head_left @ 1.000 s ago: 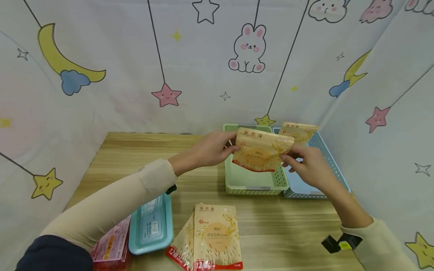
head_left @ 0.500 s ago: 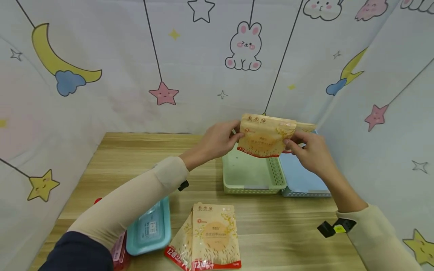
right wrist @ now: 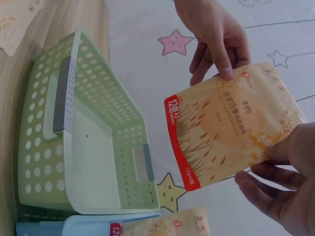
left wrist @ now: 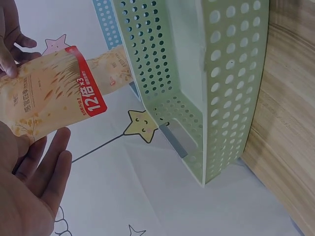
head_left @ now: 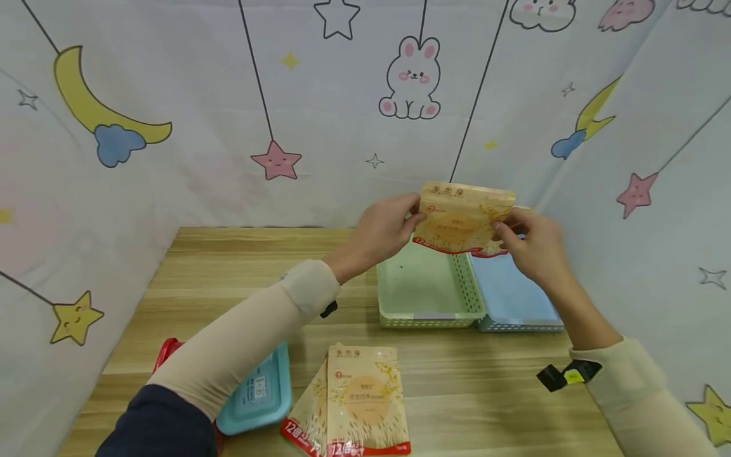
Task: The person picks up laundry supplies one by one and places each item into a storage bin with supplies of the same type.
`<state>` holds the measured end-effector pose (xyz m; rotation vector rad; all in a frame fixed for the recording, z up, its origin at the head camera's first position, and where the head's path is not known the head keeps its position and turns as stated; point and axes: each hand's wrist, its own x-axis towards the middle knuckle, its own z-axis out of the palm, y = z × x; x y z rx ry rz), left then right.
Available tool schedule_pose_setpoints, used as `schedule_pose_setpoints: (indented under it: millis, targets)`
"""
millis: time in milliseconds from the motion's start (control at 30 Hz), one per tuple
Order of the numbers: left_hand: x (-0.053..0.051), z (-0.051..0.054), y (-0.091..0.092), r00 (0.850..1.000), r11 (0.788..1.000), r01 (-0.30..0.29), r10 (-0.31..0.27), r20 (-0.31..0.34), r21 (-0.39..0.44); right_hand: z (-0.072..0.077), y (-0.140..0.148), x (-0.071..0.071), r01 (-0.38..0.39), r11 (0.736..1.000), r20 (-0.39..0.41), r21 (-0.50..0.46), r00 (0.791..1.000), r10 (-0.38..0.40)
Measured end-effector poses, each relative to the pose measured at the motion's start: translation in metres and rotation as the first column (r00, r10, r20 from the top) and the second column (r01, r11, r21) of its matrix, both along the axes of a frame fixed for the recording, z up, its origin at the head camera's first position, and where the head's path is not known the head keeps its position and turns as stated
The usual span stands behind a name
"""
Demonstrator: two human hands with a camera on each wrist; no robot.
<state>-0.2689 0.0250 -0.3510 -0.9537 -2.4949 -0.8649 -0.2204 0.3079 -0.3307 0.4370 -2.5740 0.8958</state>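
Both hands hold one beige pouch (head_left: 457, 216) with a red lower edge up above the back of the green basket (head_left: 419, 282). The left hand (head_left: 385, 228) pinches its left side; the right hand (head_left: 533, 244) pinches its right side. In the right wrist view the pouch (right wrist: 231, 123) faces the camera, with the left hand (right wrist: 214, 37) and right hand (right wrist: 285, 177) at opposite sides. Another pouch (right wrist: 165, 226) is over the blue basket (right wrist: 83, 227), behind the held one in the head view.
Two overlapping pouches (head_left: 368, 400) lie on the wooden table (head_left: 485, 387) near its front. Left of them are a light-blue lidded box (head_left: 259, 393) and a red item (head_left: 168, 349), both partly covered by the left sleeve. The blue basket (head_left: 514, 292) adjoins the green one's right side.
Both hands have raised the pouch and carried it slightly right and farther back. It now overlaps the pouch at the blue basket in the head view.
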Motion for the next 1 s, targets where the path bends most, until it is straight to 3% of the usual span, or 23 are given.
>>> schedule_pose_setpoints:
  millis: [200,467,633,1000]
  targets:
    - [-0.004,0.000,0.011,0.999,0.996,-0.038,0.039,-0.013,0.075,0.002,0.003,-0.003,0.067,0.998,-0.014,-0.022,0.998,-0.067]
    - [-0.010,0.000,0.025,0.985,0.974,-0.119,0.092,0.143,0.192,0.005,0.005,-0.006,0.144,0.987,0.056,-0.073,0.989,-0.140]
    - [-0.006,-0.002,0.035,0.975,0.968,-0.132,0.089,0.201,0.212,0.003,0.011,-0.010,0.179,0.978,0.053,-0.110,0.983,-0.174]
    - [-0.002,-0.002,0.062,0.978,0.959,-0.133,0.087,0.187,0.250,0.001,0.023,-0.014,0.291,0.937,0.056,-0.193,0.957,-0.285]
